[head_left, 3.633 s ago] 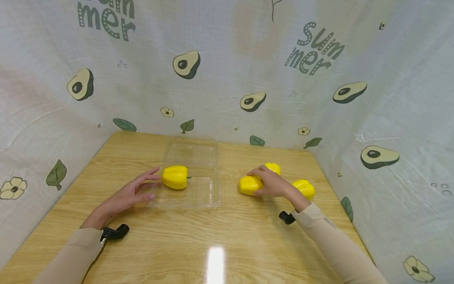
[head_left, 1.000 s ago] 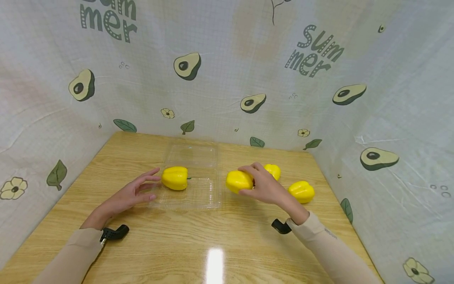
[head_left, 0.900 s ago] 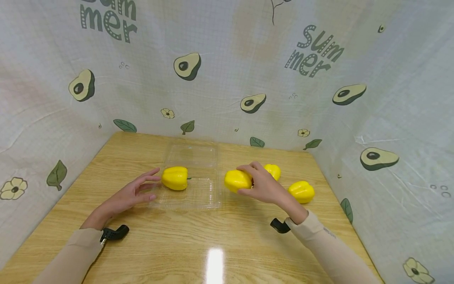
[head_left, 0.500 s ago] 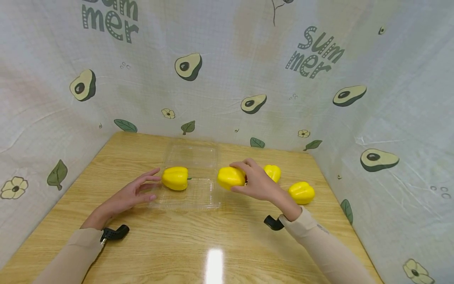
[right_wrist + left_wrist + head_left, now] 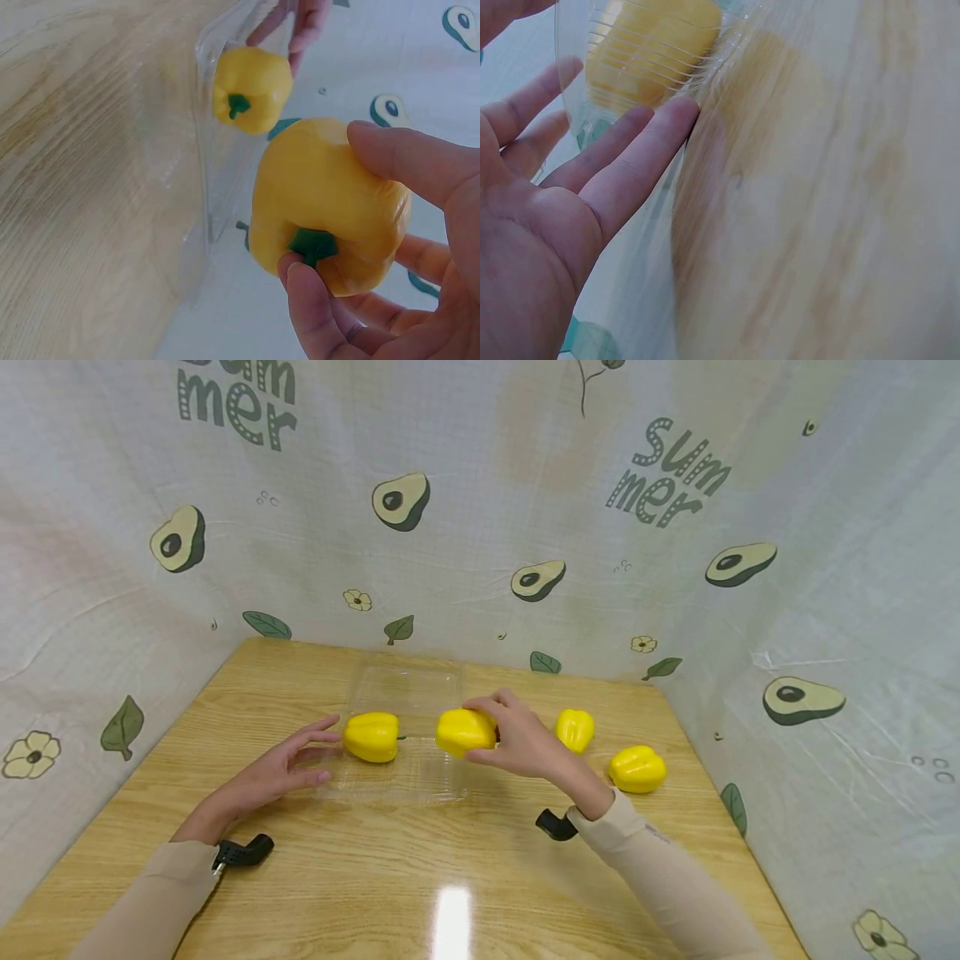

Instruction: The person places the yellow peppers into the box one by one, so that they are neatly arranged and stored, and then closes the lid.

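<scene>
In the head view my right hand [image 5: 522, 739] grips a yellow bell pepper [image 5: 463, 732] over the right edge of a clear plastic clamshell container [image 5: 431, 777]. Its green stem [image 5: 313, 244] faces the right wrist camera, between thumb and fingers. A second yellow bell pepper [image 5: 371, 737] lies on its side in the container's left part, stem to the right. My left hand [image 5: 281, 768] is at the container's left side, fingers spread and holding nothing. Seen from the left wrist, the fingertips [image 5: 679, 112] are right at the clear wall, with the yellow pepper [image 5: 652, 49] behind it.
Two more yellow bell peppers lie on the wooden table [image 5: 360, 877] to the right, one pepper [image 5: 574, 730] farther back and one pepper [image 5: 637, 768] nearer. The container's lid [image 5: 405, 689] lies folded back toward the printed cloth [image 5: 465, 527] that encloses the table.
My right hand has picked up a bell pepper from the group at the right and carried it left to the container's right edge. My left hand has stayed in place.
</scene>
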`<state>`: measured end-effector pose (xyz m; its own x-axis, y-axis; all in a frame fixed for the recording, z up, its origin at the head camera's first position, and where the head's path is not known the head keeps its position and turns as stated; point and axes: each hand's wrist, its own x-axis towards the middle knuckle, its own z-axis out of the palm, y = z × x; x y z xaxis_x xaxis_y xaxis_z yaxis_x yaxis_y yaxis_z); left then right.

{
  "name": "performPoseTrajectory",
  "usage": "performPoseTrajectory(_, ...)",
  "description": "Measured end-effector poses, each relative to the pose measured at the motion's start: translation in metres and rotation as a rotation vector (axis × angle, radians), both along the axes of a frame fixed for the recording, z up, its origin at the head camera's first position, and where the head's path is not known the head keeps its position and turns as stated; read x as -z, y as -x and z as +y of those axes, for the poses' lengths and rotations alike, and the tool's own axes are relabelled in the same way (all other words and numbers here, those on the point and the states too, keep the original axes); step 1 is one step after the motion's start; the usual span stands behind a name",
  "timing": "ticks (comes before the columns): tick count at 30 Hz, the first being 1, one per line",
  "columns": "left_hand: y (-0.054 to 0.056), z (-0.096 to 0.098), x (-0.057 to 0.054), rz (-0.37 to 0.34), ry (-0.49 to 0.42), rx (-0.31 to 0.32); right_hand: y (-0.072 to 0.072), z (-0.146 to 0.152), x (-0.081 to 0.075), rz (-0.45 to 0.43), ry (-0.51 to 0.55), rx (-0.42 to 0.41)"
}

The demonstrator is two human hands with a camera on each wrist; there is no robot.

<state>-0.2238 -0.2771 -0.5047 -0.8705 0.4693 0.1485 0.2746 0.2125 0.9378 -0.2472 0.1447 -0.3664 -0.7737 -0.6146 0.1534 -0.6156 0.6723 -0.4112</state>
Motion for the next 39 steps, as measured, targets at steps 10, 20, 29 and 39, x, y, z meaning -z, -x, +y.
performPoseTrajectory(10,0.001,0.001,0.0,0.0,0.0,0.002,-0.002,-0.019,0.003,-0.036,-0.014,-0.031)
performPoseTrajectory(20,0.002,0.001,0.0,0.006,0.003,0.0,-0.002,-0.035,0.011,-0.041,-0.002,-0.069)
performPoseTrajectory(29,0.001,0.0,0.001,0.016,0.007,-0.003,-0.002,-0.051,0.016,-0.062,-0.006,-0.087)
performPoseTrajectory(39,0.001,0.0,0.0,0.017,0.022,-0.007,-0.004,-0.069,0.02,-0.069,-0.02,-0.088)
